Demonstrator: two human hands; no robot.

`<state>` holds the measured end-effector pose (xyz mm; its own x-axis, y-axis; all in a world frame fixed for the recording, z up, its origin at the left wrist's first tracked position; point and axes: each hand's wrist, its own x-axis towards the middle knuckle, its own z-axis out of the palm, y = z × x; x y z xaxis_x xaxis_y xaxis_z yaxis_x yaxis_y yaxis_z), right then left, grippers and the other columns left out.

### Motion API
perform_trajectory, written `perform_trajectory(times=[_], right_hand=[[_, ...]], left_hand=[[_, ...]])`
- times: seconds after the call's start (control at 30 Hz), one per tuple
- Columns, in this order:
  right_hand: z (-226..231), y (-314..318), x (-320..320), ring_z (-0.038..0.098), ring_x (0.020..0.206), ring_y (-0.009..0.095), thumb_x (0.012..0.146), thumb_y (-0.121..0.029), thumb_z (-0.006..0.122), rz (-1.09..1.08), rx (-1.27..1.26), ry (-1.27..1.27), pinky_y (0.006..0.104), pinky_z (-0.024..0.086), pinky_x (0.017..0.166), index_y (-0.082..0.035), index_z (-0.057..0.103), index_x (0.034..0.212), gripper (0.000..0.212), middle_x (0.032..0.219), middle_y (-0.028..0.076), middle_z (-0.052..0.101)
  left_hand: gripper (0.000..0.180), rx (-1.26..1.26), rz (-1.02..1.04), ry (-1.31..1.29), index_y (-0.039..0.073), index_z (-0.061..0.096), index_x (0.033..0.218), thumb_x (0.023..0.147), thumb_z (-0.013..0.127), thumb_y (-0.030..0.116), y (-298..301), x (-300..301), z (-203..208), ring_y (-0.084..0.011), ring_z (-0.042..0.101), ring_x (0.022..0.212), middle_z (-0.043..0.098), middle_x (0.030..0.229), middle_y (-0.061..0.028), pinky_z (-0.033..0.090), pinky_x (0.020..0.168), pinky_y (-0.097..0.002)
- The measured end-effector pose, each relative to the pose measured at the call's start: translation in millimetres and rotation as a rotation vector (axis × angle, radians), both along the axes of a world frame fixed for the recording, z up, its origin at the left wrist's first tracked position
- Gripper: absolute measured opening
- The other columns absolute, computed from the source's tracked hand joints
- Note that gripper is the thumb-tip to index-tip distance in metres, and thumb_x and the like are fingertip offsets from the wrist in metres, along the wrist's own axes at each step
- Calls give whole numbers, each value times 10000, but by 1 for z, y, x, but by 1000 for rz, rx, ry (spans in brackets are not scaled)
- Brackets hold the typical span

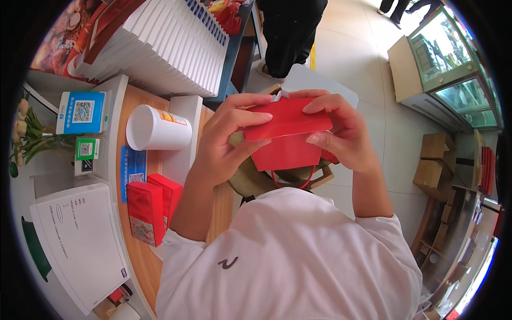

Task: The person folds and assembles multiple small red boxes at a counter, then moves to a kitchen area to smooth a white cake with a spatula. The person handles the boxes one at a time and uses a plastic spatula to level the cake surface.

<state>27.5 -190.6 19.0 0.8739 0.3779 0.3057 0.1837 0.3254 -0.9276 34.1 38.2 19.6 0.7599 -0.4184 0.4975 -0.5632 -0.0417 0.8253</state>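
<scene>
In front of my chest, both hands are closed on a red paper bag (pixel 290 152). Its flat red panel (pixel 288 118) faces up, and a thin red cord handle (pixel 305 185) loops out toward my shirt. My left hand (pixel 230 128) pinches the panel's left end between thumb and fingers. At the right end, my right hand (pixel 341 125) grips it the same way, thumb on the near edge. A small whitish piece shows beside the left fingertips; I cannot tell what it is. The bag's far side is hidden.
To the left, a wooden counter (pixel 141 266) carries a white tub (pixel 159 129) lying on its side and two red boxes (pixel 145 210). A stack of white boxes (pixel 160 45) stands beyond. Below the bag is a chair (pixel 242 176). A person in dark trousers (pixel 290 34) stands ahead.
</scene>
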Motion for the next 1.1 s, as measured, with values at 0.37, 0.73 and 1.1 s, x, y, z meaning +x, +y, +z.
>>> perform_trajectory(times=[0.37, 0.73, 1.1], right_hand=[[-3, 3, -2, 551, 1045, 216, 636, -112, 814, -149, -187, -112, 328, 479, 842, -59, 553, 1164, 592, 1179, 95, 546], [-8, -3, -1, 565, 966, 180, 779, -155, 726, -91, -360, -226, 277, 458, 830, -40, 510, 1266, 545, 1104, 88, 571], [4, 9, 5, 554, 949, 156, 809, -64, 661, -449, -250, -98, 259, 464, 790, -6, 612, 1101, 302, 1068, 76, 552]], left_hand=[[606, 490, -45, 17, 63, 405, 1362, 879, 564, 392, -12, -2, 20, -275, 582, 856, 573, 1016, -145, 468, 763, -326], [447, 396, 80, -39, 58, 508, 1268, 856, 605, 200, -23, -3, 26, -306, 579, 864, 560, 1047, -134, 477, 749, -355], [936, 305, 445, -175, -7, 232, 1382, 706, 761, 365, -16, 2, 1, -383, 405, 1204, 341, 1342, -221, 350, 987, -481]])
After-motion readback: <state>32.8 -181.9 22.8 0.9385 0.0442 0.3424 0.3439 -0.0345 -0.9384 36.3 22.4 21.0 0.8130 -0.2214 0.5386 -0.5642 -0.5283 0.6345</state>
